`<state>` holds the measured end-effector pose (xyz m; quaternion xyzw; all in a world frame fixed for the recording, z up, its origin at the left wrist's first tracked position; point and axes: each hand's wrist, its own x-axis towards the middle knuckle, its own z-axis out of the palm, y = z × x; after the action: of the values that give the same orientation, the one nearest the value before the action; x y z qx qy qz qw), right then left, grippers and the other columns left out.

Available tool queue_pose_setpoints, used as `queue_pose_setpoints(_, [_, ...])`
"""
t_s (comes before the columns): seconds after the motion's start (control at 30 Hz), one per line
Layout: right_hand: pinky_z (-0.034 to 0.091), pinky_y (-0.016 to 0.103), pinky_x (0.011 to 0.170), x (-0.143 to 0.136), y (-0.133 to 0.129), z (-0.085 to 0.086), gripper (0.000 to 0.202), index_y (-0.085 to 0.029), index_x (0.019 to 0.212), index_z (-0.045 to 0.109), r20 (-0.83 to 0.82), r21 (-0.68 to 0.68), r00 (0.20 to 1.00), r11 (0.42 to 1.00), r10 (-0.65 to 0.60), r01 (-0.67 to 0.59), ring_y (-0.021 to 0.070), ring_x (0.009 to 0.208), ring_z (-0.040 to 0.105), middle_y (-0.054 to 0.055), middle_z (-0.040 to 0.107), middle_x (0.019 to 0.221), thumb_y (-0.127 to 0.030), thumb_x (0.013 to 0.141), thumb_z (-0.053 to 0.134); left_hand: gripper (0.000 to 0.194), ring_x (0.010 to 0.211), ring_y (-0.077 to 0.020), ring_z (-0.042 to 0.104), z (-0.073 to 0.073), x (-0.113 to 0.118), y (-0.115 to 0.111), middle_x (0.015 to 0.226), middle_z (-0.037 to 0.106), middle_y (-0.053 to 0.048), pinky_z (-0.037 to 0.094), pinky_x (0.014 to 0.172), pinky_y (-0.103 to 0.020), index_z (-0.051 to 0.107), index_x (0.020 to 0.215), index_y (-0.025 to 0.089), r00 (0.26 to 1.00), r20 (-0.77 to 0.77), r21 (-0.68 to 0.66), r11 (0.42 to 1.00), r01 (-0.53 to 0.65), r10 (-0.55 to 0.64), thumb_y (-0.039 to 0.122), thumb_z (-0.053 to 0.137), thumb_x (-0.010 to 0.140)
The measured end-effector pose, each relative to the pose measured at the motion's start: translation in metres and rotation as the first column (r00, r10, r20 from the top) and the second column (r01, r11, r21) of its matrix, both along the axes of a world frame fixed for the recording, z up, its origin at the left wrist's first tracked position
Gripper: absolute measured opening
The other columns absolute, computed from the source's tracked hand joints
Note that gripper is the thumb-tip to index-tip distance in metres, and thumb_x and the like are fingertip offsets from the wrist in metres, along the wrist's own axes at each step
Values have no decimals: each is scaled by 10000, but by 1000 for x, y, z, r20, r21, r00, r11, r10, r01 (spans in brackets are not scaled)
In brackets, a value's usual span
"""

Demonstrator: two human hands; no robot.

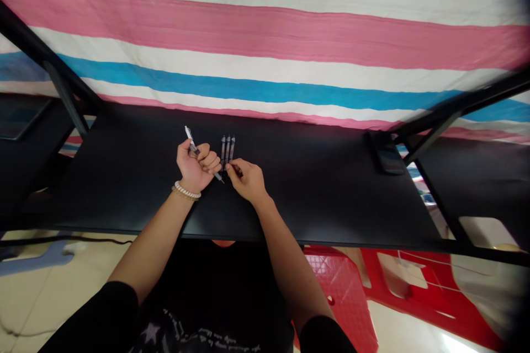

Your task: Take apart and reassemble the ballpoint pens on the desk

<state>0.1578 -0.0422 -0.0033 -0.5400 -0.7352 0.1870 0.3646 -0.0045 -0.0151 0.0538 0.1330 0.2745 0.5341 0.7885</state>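
My left hand (pixel 199 164) is turned palm up, its fingers curled around a white and dark pen (pixel 189 134) held at a slant. The pen's tip sticks out below the little finger. Just to the right, three slim pens (pixel 228 146) lie side by side on the black table (pixel 323 182), dark and clear in look. Thumb and fingers of my right hand (pixel 247 177) are closed at the lower end of these pens, pinching one there. That hand hides part of their lower ends.
A dark phone-like object (pixel 387 153) lies near the table's right end. Black metal struts (pixel 68 96) rise at both sides. A striped sheet (pixel 269 38) hangs behind the table. Red plastic stools (pixel 337 287) stand below the front edge, to the right.
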Motion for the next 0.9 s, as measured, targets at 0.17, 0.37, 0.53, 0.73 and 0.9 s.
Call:
queue_pose_setpoints(0.17, [437,260,663,-1,1,2,182,-182,1000,705,28,-7,999,1000,26,-26,146,689,587,39,658,840,-309,973,578,330,416,-81,277,1,2,1,535,228,73,299,432,-206,400,689,217,997,-43,47,997,-68,70,458,518,882])
queue_pose_setpoints(0.37, [451,262,690,-1,1,4,180,-219,1056,723,77,-69,995,996,58,-53,152,736,594,41,645,904,-312,982,589,364,530,-73,430,-8,13,0,701,457,62,306,486,-188,322,777,224,968,-204,212,972,-105,149,35,553,570])
queue_pose_setpoints(0.53, [452,269,694,0,3,2,182,-211,1064,707,78,-71,995,996,59,-54,155,722,582,45,639,912,-227,977,548,286,665,-88,532,-29,18,9,794,522,38,421,605,-217,390,729,207,847,-353,339,898,-281,399,41,596,619])
queue_pose_setpoints(0.73, [439,275,688,1,4,0,184,-207,1021,678,55,-71,997,996,58,-54,162,719,568,44,640,894,-158,939,521,124,888,-158,624,-54,0,21,968,602,-45,505,893,-326,668,832,201,256,-759,540,799,-266,598,106,625,764])
queue_pose_setpoints(0.9, [423,275,676,1,4,1,146,-198,952,665,51,-59,997,997,54,-51,157,696,542,32,607,832,-163,929,524,264,1268,-285,556,-56,1,14,1294,504,-162,416,1150,-436,716,983,151,-85,-815,578,815,-38,573,48,616,762])
